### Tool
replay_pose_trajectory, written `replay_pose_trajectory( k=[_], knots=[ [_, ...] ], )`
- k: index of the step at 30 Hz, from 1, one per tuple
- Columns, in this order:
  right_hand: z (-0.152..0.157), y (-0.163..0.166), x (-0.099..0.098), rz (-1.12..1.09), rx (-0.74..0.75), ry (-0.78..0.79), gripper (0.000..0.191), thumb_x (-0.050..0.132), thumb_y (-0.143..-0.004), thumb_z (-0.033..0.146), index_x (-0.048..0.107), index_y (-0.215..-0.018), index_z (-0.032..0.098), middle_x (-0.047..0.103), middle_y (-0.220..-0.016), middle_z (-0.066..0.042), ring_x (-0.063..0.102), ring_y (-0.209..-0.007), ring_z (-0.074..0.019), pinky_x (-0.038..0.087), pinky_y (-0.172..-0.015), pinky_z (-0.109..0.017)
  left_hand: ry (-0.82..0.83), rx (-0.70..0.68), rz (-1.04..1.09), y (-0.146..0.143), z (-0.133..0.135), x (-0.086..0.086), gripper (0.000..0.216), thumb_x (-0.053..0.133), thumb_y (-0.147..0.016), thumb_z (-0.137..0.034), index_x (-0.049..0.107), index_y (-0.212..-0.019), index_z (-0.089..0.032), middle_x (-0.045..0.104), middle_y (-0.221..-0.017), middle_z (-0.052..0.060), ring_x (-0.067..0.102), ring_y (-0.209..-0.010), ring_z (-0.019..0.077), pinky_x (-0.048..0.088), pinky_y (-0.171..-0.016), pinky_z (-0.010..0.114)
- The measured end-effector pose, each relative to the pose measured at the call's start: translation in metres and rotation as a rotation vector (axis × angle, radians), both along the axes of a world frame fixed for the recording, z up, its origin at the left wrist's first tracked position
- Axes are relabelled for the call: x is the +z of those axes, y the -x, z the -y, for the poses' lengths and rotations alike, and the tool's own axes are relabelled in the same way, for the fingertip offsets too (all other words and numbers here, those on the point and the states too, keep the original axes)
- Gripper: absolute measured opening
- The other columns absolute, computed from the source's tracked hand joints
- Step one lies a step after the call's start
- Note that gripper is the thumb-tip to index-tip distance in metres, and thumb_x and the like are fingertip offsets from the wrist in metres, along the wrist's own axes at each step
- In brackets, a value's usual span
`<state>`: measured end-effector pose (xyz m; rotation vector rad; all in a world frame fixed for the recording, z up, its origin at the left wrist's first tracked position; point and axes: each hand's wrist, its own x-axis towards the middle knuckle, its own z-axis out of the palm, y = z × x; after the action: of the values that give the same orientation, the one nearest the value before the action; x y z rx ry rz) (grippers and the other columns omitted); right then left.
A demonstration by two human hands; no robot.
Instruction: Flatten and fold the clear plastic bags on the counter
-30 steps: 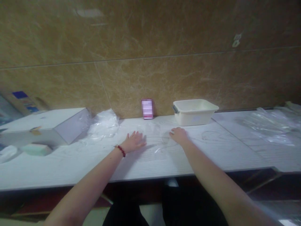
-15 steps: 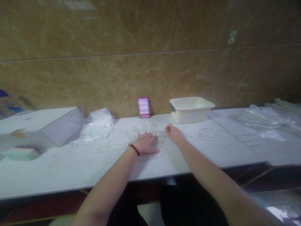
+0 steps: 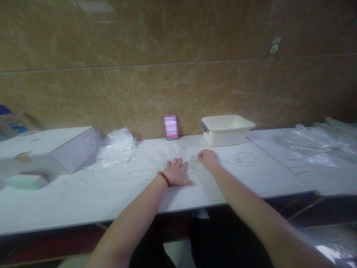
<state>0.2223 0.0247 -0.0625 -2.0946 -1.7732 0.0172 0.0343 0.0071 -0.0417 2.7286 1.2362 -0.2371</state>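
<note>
A thin clear plastic bag (image 3: 164, 152) lies flat on the white wood-grain table, its outline hard to make out. Fingers spread, my left hand (image 3: 178, 174) presses down on the near part of it; a red bead bracelet (image 3: 165, 178) circles that wrist. To the right, my right hand (image 3: 208, 159) is closed in a pinch at the bag's right edge, knuckles low over the tabletop. The exact spot between its fingertips is too blurred to see clearly.
A cream plastic tub (image 3: 227, 136) with a grey handle stands behind my right hand. A phone (image 3: 171, 127) leans against the tiled wall. Crumpled clear bags (image 3: 115, 149) and a white box (image 3: 69, 149) are at left, with more clear bags (image 3: 312, 143) at right.
My left hand has slid slightly right and toward me, its fingers spreading wider. My right hand has shifted a little to the right, still pinched.
</note>
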Motion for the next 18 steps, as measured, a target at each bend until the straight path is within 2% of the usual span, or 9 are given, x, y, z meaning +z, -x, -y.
replay_pose_trajectory(
  k=[4, 8, 10, 12, 14, 16, 18],
  knots=[
    [0.000, 0.004, 0.000, -0.024, 0.050, -0.091, 0.018, 0.044, -0.073, 0.028, 0.060, -0.077, 0.022, 0.061, -0.086, -0.004, 0.051, -0.085, -0.0166, 0.034, -0.075, -0.027, -0.018, -0.012, 0.029, -0.001, 0.001, -0.003, 0.095, 0.032, -0.055, -0.074, 0.013, -0.130, -0.017, 0.007, -0.136, 0.015, 0.001, -0.122, 0.0343, 0.002, -0.091, 0.056],
    [0.003, 0.007, 0.003, -0.198, 0.095, -0.103, 0.017, 0.041, -0.075, 0.029, 0.054, -0.083, 0.022, 0.062, -0.078, -0.002, 0.055, -0.072, -0.0122, 0.038, -0.062, -0.021, -0.053, -0.024, 0.143, 0.000, -0.003, -0.005, 0.091, 0.038, -0.055, -0.071, 0.023, -0.127, -0.018, 0.015, -0.134, 0.014, 0.007, -0.121, 0.0343, 0.006, -0.092, 0.054],
    [0.006, 0.009, 0.004, -0.272, 0.122, -0.114, 0.015, 0.042, -0.075, 0.028, 0.053, -0.083, 0.022, 0.062, -0.074, 0.000, 0.056, -0.068, -0.0110, 0.038, -0.059, -0.020, -0.073, 0.021, 0.283, -0.001, -0.009, -0.005, 0.078, 0.039, -0.061, -0.067, 0.035, -0.121, -0.017, 0.029, -0.129, 0.015, 0.019, -0.119, 0.0329, 0.016, -0.092, 0.049],
    [0.008, 0.012, 0.006, -0.309, 0.153, -0.147, 0.013, 0.045, -0.073, 0.027, 0.052, -0.083, 0.023, 0.061, -0.070, 0.001, 0.056, -0.065, -0.0105, 0.038, -0.058, -0.019, -0.072, 0.147, 0.477, -0.003, -0.017, -0.005, 0.061, 0.036, -0.070, -0.058, 0.045, -0.112, -0.014, 0.048, -0.113, 0.015, 0.039, -0.108, 0.0283, 0.030, -0.087, 0.040],
    [0.010, 0.015, 0.008, -0.329, 0.185, -0.192, 0.015, 0.047, -0.071, 0.026, 0.051, -0.085, 0.023, 0.061, -0.069, 0.003, 0.055, -0.064, -0.0103, 0.038, -0.060, -0.020, -0.003, 0.324, 0.678, -0.005, -0.024, -0.004, 0.047, 0.035, -0.076, -0.048, 0.049, -0.105, -0.014, 0.059, -0.089, 0.012, 0.054, -0.085, 0.0217, 0.040, -0.073, 0.032],
    [0.012, 0.017, 0.010, -0.343, 0.214, -0.236, 0.017, 0.049, -0.070, 0.027, 0.049, -0.087, 0.023, 0.061, -0.069, 0.003, 0.055, -0.063, -0.0103, 0.039, -0.060, -0.021, 0.162, 0.465, 0.873, -0.007, -0.029, -0.003, 0.039, 0.037, -0.078, -0.041, 0.048, -0.104, -0.015, 0.059, -0.075, 0.008, 0.056, -0.066, 0.0156, 0.042, -0.059, 0.026],
    [0.013, 0.020, 0.012, -0.354, 0.239, -0.267, 0.019, 0.050, -0.069, 0.029, 0.049, -0.087, 0.023, 0.061, -0.069, 0.004, 0.055, -0.062, -0.0104, 0.039, -0.060, -0.022, 0.384, 0.515, 1.056, -0.008, -0.031, -0.002, 0.035, 0.039, -0.078, -0.037, 0.045, -0.107, -0.018, 0.058, -0.071, 0.005, 0.054, -0.056, 0.0112, 0.042, -0.051, 0.022]
  ],
)
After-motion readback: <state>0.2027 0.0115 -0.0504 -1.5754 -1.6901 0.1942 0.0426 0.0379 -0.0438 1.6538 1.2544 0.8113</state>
